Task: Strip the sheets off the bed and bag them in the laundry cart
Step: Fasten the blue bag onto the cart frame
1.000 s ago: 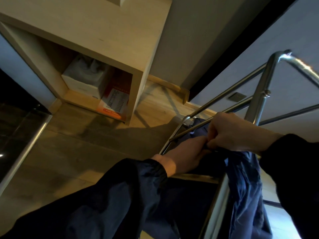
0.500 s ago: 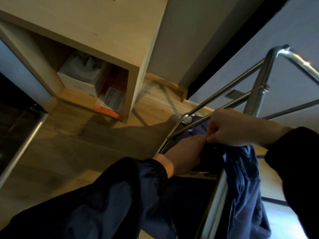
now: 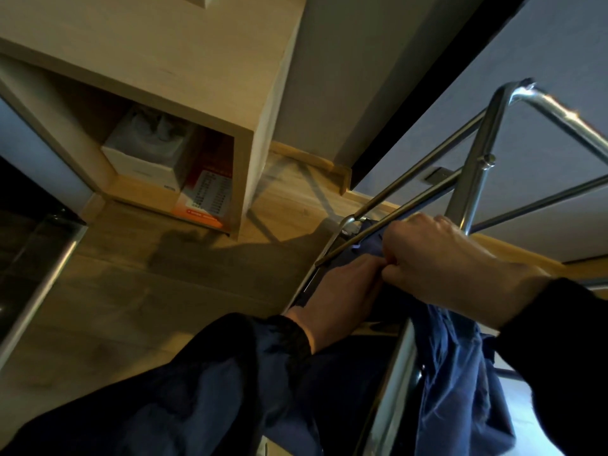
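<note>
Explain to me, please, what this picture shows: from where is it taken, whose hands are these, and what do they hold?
There is no machine here. A person wears one camera on the head. It looks forward and down, so you see that person's own arms in dark sleeves. The metal tubes are the frame of a laundry cart, and a blue cloth bag hangs from it. The right hand is closed on the bag's upper edge. The left hand meets it at the same spot, but its fingertips are hidden, so its grip cannot be judged. No sheets are visible. Beyond the wooden floor is a wooden shelf unit holding a white box and an orange-edged card.
</note>
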